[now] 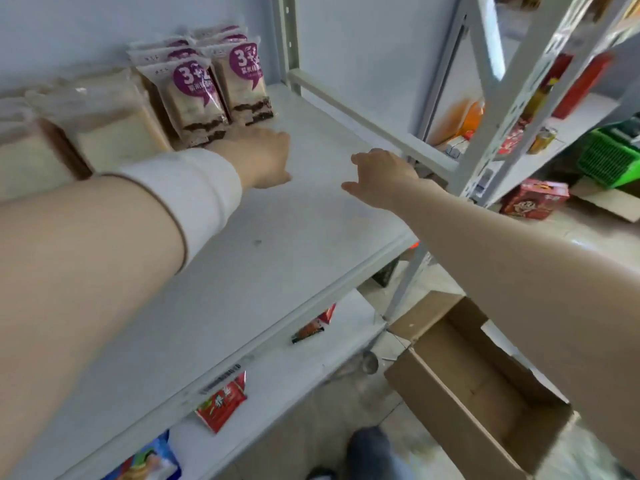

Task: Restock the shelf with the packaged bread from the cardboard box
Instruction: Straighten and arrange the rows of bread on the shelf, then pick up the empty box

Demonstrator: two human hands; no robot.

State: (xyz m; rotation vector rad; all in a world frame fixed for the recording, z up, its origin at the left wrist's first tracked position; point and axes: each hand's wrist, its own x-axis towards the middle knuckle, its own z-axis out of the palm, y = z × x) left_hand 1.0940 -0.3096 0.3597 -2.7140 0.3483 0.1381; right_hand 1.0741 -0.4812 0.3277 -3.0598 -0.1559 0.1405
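Several bread packs with purple labels (207, 88) stand in rows at the back left of the white shelf (284, 237). Plain toast loaves in clear bags (104, 123) lean to their left. My left hand (266, 155), with a white wrist band, reaches in and rests at the foot of the front purple packs; its fingers are hidden behind the hand. My right hand (381, 176) hovers over the shelf's right side, fingers loose, holding nothing. The cardboard box (478, 382) sits open on the floor at lower right, and no bread shows inside it.
A grey upright post (512, 95) and side rail bound the shelf on the right. Red snack packs (223, 403) lie on the lower shelf. A neighbouring rack holds red boxes and cans; a green basket (613, 154) and a red carton (535, 199) sit on the floor.
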